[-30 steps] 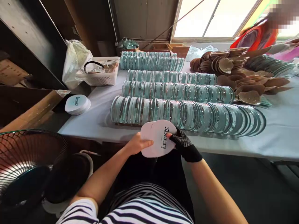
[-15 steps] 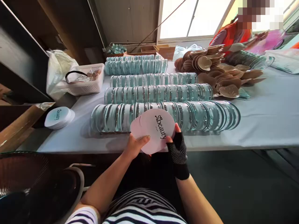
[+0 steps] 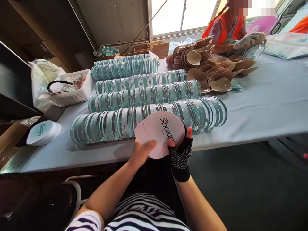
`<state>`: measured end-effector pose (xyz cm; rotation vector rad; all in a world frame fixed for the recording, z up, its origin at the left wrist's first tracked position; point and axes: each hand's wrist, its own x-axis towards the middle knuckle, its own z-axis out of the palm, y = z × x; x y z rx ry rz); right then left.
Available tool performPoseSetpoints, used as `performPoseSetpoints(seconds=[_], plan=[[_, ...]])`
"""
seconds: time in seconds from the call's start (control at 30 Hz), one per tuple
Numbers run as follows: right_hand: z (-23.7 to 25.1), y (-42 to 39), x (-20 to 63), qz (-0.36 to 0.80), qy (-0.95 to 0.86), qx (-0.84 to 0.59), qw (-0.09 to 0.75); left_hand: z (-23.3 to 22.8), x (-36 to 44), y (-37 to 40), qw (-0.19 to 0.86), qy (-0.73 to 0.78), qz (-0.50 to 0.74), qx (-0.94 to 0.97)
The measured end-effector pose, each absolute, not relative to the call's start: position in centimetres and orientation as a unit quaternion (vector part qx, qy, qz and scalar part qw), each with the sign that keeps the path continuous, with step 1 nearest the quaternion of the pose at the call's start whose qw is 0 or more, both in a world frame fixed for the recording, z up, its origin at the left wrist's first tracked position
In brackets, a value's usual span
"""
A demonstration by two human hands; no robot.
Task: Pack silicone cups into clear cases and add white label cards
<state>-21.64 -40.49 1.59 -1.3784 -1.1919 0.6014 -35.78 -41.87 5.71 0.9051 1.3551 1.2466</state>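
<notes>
The left hand (image 3: 141, 153) and the right hand (image 3: 181, 150) both grip a small stack of white round cards (image 3: 159, 133) w/ the word "beauty" printed in black. The stack is at the near edge of the table (image 3: 264, 106), just in front of the nearest row of cases. The left hand is bare, its thumb lies on top of the cards and the fingers close under them. The right hand wears a black fingerless glove and pinches the right edge, thumb on top. The cards are a bit fanned on the left side, probably so that one card can be separated from the others; held w/ two hands, the stack does not slip.

On the table, approx. five long rows of clear round cases (image 3: 149, 117) stand on edge, leaning one on the other like coins; this way many fit in little space and each is easy to pick. Far right of them is a pile of beige pads (image 3: 209, 69). At the left, a second stack of white cards (image 3: 43, 132) lies flat near the table edge, and farther back a white basket (image 3: 69, 89) stands beside a plastic bag (image 3: 42, 78).

At the far right another person in an orange vest (image 3: 222, 24) works w/ a gloved hand (image 3: 249, 40) over the table.
</notes>
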Motion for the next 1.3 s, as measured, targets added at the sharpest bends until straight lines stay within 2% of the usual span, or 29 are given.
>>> performPoseSetpoints(seconds=[0.13, 0.63, 0.73, 0.9, 1.07, 1.3], plan=[[1.5, -40.8, -20.6, 0.284, -0.522, -0.582, 0.555, 5.2, -35.1, -41.7, 0.516, 0.564, 0.516, 0.386], [1.1, -40.6, -20.6, 0.331, -0.484, -0.565, 0.580, 5.6, -35.0, -42.0, 0.507, 0.573, 0.511, 0.392], [1.3, -40.6, -20.7, 0.336, -0.451, -0.559, 0.609, 5.6, -35.3, -42.0, 0.499, 0.580, 0.509, 0.393], [1.1, -40.8, -20.9, 0.345, -0.461, -0.564, 0.592, 5.8, -35.7, -42.3, 0.489, 0.578, 0.507, 0.413], [0.7, -41.0, -21.3, 0.407, -0.424, -0.531, 0.610, 6.0, -35.9, -42.7, 0.484, 0.586, 0.502, 0.413], [1.9, -41.9, -21.2, 0.330, -0.426, -0.566, 0.624, 5.3, -36.6, -43.1, 0.499, 0.569, 0.532, 0.380]])
